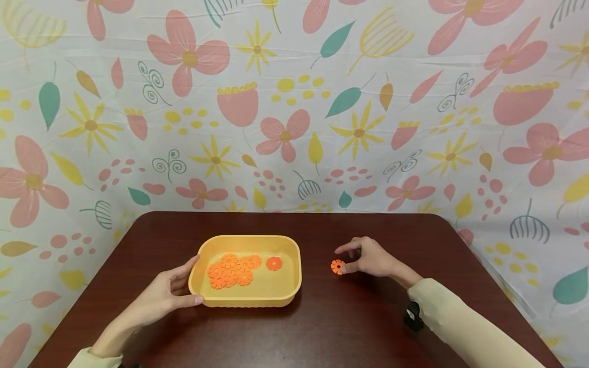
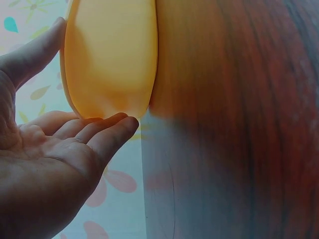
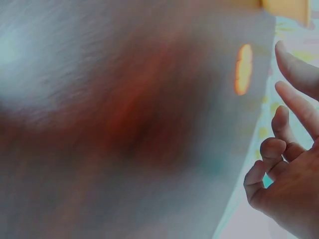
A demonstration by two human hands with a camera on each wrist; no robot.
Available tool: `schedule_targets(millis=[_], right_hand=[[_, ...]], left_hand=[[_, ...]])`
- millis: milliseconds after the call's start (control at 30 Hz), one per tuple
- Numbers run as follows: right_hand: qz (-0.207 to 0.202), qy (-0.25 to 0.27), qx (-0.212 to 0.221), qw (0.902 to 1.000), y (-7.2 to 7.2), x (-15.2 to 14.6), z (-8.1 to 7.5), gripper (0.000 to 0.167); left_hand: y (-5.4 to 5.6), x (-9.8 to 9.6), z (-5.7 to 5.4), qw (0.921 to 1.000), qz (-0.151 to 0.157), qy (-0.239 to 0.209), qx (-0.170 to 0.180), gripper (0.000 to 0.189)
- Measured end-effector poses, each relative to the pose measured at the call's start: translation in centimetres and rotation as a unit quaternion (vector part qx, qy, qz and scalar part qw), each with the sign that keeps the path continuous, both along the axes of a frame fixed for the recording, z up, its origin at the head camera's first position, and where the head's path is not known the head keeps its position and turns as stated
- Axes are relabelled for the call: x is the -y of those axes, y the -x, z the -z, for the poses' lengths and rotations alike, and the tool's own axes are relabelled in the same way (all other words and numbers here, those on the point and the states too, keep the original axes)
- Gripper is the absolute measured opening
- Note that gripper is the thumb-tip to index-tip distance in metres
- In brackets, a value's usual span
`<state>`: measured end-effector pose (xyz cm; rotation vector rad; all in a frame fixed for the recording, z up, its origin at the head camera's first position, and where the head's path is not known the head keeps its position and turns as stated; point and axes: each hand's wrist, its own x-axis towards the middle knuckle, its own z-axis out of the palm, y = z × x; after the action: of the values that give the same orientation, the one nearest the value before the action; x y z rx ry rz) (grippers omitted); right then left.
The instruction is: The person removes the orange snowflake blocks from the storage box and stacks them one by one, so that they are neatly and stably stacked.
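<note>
A rounded yellow tub sits upright on the surface — notched orange discs overlapping inside, a single disc apart. A loose disc lies to its right

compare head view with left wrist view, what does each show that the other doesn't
Only the head view: the right hand, the loose orange disc by its thumb, the orange discs inside the yellow tray, and the light sleeves.

Only the left wrist view: the palm side of the left hand.

Both: the left hand holding the tray, part of the dark table, and the floral cloth.
</note>
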<state>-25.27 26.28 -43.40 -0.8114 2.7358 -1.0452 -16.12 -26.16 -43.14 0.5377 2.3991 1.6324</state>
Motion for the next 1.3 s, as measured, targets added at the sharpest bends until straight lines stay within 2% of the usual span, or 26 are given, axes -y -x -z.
schedule_targets(millis=[367, 733, 1033, 1300], right_hand=[[-0.034, 0.018, -0.001, 0.9993, -0.2, 4.2, -2.9, 0.038], [-0.083, 0.044, -0.007, 0.9955, -0.8, 8.9, -4.5, 0.042], [-0.143, 0.031, -0.001, 0.9892, -0.8, 13.5, -4.8, 0.041], [-0.177, 0.012, 0.008, 0.9842, -0.2, 17.1, -4.3, 0.044]], left_hand=[[0.0, 0.0, 0.1, 1.0, 0.002, -0.005, -0.003, 0.096], [0.1, 0.0, 0.2, 1.0, 0.003, 0.002, -0.006, 0.096], [0.1, 0.1, 0.1, 1.0, 0.002, -0.001, 0.0, 0.095], [0.1, 0.0, -0.1, 1.0, 0.001, -0.003, 0.0, 0.095]])
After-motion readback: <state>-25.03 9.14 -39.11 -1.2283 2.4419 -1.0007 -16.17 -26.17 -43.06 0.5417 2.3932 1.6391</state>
